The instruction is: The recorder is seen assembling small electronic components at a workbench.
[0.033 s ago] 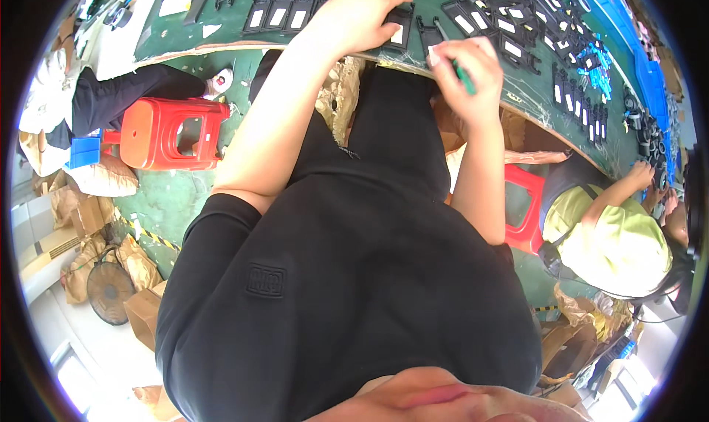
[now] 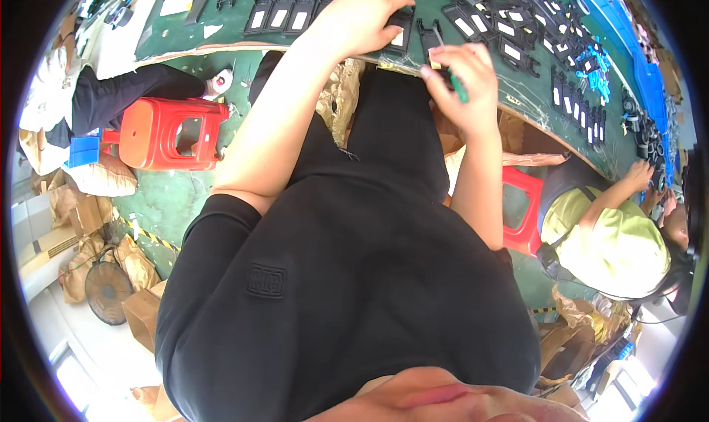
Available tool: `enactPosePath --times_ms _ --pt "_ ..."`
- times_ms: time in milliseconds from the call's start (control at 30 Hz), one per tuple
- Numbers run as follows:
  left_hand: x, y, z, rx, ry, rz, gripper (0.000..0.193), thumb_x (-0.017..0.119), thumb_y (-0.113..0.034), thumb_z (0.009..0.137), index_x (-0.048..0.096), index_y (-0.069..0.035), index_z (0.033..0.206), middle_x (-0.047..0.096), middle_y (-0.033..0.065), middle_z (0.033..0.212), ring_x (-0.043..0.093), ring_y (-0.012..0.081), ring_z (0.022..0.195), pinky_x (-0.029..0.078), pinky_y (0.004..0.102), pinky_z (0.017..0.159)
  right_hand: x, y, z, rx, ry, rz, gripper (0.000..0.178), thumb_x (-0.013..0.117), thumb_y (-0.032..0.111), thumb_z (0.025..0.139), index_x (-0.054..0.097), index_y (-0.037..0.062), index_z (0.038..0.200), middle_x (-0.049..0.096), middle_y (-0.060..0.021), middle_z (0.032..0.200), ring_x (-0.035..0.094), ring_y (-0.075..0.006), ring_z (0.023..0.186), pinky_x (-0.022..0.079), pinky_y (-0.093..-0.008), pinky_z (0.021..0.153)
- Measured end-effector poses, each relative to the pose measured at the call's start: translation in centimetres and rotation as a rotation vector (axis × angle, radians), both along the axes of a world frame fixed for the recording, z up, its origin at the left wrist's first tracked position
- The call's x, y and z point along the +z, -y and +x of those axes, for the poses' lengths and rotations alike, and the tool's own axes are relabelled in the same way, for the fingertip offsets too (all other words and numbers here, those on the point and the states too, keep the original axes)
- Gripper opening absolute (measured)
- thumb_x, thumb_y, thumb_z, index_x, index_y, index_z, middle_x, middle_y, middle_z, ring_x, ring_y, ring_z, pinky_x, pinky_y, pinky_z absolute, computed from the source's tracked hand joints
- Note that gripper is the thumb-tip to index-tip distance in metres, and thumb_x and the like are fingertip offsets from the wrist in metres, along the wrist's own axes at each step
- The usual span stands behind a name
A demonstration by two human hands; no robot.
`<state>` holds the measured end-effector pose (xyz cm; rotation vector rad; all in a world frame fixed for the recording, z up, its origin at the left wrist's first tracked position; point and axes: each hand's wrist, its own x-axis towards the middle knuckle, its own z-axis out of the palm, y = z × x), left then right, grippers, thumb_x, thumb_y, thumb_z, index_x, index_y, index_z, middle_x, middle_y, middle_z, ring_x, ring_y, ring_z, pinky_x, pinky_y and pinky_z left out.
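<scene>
My left hand (image 2: 363, 21) reaches over the table edge, its thumb and fingers closed around a black plastic plate (image 2: 401, 35) with a white label. In my right hand (image 2: 473, 78) is a screwdriver (image 2: 461, 91) with a green handle, the thin shaft pointing away from me. Beneath the shaft lies another black plastic part (image 2: 427, 32), partly hidden by the tool and fingers. To the left of the left hand stands a row of black plates (image 2: 282, 15) with white labels. A heap of similar black parts (image 2: 509, 23) lies to the right of the screwdriver.
Blue small parts (image 2: 594, 71) and a row of black pieces (image 2: 580, 111) lie on the green table (image 2: 517, 89) at right. A co-worker in a yellow-green shirt (image 2: 613, 237) sits there. Red stools (image 2: 151, 134) stand on both sides; a fan (image 2: 107, 293) is at lower left.
My right hand has shifted slightly, and the green screwdriver handle has moved a little left and toward me. My left hand stays nearly still on the black plate.
</scene>
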<state>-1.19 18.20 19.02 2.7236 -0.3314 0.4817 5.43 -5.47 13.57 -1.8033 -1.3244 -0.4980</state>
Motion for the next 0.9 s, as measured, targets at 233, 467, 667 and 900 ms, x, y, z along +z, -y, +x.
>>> enactPosePath --times_ms 233,467,667,900 --pt "-2.5 0.8 0.8 0.103 0.045 0.091 0.037 0.078 -0.017 0.085 0.071 -0.006 0.12 0.075 0.0137 0.109 0.066 0.03 0.117 0.05 0.0434 0.106 1.2 2.8 -1.6 -0.12 0.129 -0.174 0.03 0.081 0.0 0.075 0.076 0.0115 0.103 0.076 -0.0009 0.107 0.066 -0.0273 0.096 0.057 -0.042 0.084" --pt "-2.4 2.7 0.3 0.093 -0.054 -0.051 0.038 0.083 -0.019 0.083 0.071 -0.007 0.117 0.072 0.0139 0.109 0.067 0.0314 0.115 0.054 0.0423 0.101 4.7 3.8 4.8 -0.295 0.393 0.043 0.026 0.077 -0.004 0.08 0.077 0.013 0.099 0.08 -0.0027 0.104 0.068 -0.0243 0.091 0.051 -0.0365 0.086" --pt "-3.1 3.5 0.5 0.057 0.017 -0.116 0.023 0.078 -0.015 0.083 0.076 -0.007 0.104 0.073 0.0144 0.098 0.069 0.0318 0.11 0.057 0.0438 0.095 5.3 0.6 7.6 -0.404 0.112 0.373 0.014 0.071 0.013 0.1 0.082 0.0059 0.103 0.08 -0.005 0.098 0.068 -0.0138 0.081 0.052 -0.0292 0.078" --pt "-3.8 3.9 0.6 0.113 0.08 -0.087 0.011 0.072 -0.012 0.084 0.078 -0.005 0.089 0.074 0.014 0.091 0.07 0.0304 0.106 0.059 0.0428 0.093 -0.1 -1.5 2.3 -0.131 -0.693 0.482 0.03 0.06 0.016 0.105 0.079 -0.0049 0.094 0.075 -0.0083 0.082 0.062 -0.0112 0.066 0.046 -0.025 0.061"
